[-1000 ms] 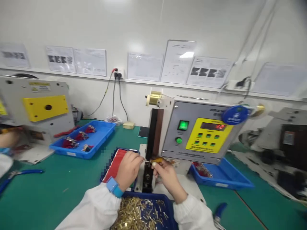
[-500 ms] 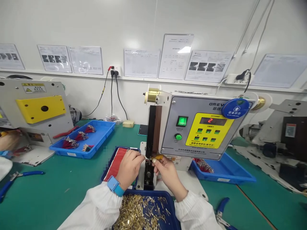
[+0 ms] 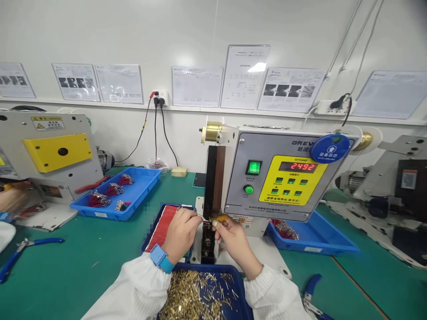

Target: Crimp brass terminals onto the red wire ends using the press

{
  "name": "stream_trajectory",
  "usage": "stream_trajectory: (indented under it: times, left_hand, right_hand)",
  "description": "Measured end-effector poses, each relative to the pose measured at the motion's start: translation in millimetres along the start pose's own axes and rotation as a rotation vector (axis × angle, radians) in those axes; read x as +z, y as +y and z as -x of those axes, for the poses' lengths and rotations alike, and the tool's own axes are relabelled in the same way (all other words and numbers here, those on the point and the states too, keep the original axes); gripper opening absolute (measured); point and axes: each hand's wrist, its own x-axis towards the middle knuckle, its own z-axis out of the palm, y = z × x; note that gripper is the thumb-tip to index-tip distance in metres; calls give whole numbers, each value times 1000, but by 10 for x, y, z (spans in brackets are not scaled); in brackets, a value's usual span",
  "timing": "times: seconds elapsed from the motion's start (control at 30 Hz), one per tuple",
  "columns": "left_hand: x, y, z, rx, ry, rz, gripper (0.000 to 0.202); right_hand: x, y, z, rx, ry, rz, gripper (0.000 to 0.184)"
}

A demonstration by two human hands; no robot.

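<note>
My left hand (image 3: 183, 233), with a blue wristband (image 3: 162, 258) at its wrist, is closed in a pinch at the black upright head (image 3: 207, 242) of a bench machine. A thin wire (image 3: 201, 217) shows at its fingertips. On the other side of the head, my right hand (image 3: 236, 242) is pinched too, its thumb and finger meeting at the working point. Something yellow (image 3: 220, 218) covers its index finger; what its tips hold is too small to make out. Beneath both hands, a dark blue tray (image 3: 238, 284) holds many loose gold-coloured metal pins (image 3: 190, 295).
Left of the head lies a tray of red wires (image 3: 163, 226). Blue trays (image 3: 143, 191) (image 3: 320, 238) with wire bundles flank the machine (image 3: 247, 178). Blue-handled pliers (image 3: 25, 249) and cutters (image 3: 312, 295) lie on the green bench. Another person's hand (image 3: 13, 198) is at the far left.
Both my hands stay nearly in place at the machine head. The red display shows 2492 where a lone 2 showed before. The other person's hand has shifted slightly.
</note>
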Motion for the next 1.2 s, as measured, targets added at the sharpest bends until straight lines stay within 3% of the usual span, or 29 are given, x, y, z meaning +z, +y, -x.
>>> stream_trajectory:
  times: [0.6,0.97,1.2]
  left_hand:
    - [24,-9,-1,10,-16,7,18]
    - [44,-18,18,-14,-29,-28,16]
    - [44,-21,18,-8,-38,-21,15]
  right_hand:
    - [3,-29,12,26,23,-41,39]
    - [74,157,20,-33,108,90,37]
    - [79,121,28,-27,127,140,36]
